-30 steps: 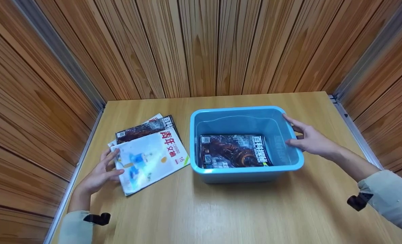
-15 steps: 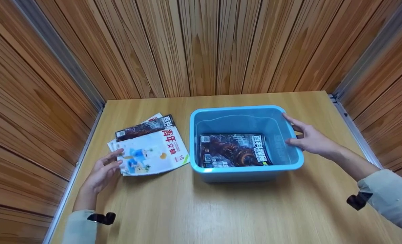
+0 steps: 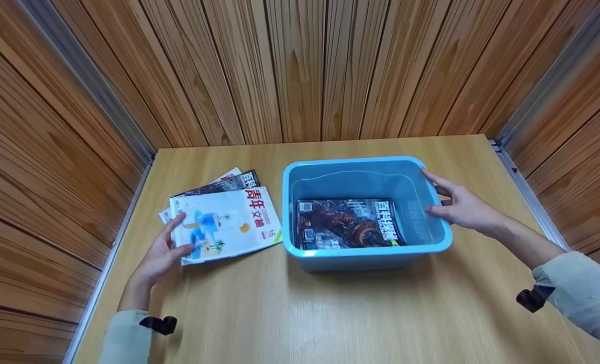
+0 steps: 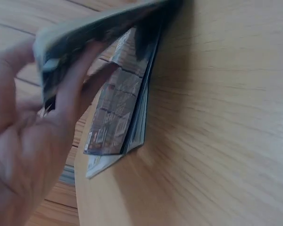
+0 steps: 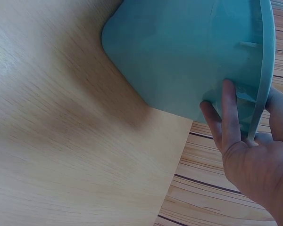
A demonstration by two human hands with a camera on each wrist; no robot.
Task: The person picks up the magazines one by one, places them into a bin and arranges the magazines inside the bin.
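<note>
Left hand (image 3: 164,255) had its grip pinched on the near corner of the top magazine (image 3: 227,224), lifting it off the stack by the desk's (image 3: 330,313) left edge. Right hand (image 3: 464,207) gripped the blue bin's (image 3: 370,250) right rim, thumb inside. Best bet I'd say: slide fingers further under so the cover doesn't flop, keeping the bin steady

The right hand (image 5: 254,155) grips the blue tub's (image 5: 179,52) rim over the wooden table (image 5: 61,141).
</note>
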